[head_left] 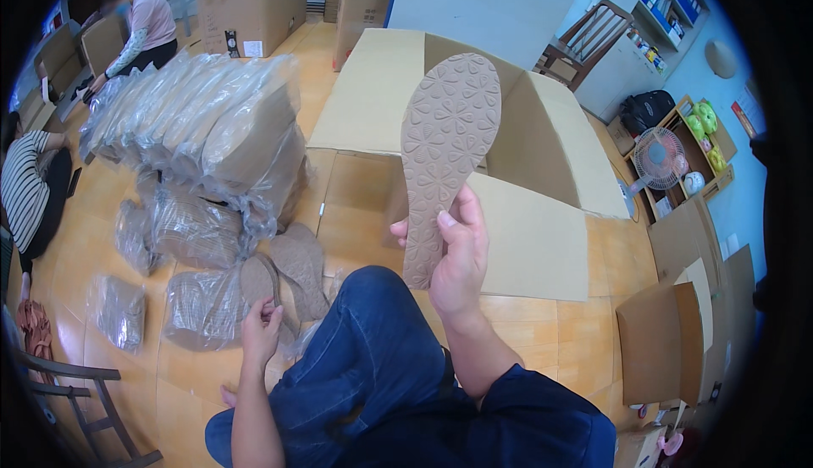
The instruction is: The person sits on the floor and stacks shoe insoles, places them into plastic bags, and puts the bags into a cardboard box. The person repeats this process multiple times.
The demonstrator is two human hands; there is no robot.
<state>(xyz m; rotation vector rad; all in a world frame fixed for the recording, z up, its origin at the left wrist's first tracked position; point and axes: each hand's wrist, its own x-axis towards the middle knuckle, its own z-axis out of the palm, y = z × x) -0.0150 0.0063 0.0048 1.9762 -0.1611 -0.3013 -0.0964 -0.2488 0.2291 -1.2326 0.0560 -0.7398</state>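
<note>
A seated person in dark blue jeans (364, 332) is holding up a flat, tan shoe sole embossed with flower shapes (453, 129) before a large, open, brown cardboard box (533, 239); the right hand (460, 265) is pinching its narrow end between thumb and fingers. To the box's near left, the left hand (261, 328) is closing its fingertips on the edge of a rounded, brown, felt-like sole (258, 277), with more brown soles (301, 256) lying just beside it. Left of the box, a tall heap of clear-plastic-wrapped sole bundles (195, 121) is resting on the glossy, wood-toned floor (356, 184). Farther left, a co-worker in a striped top (25, 184) is sitting; right of the box, a round, pink-and-white fan (659, 159) is standing.
</note>
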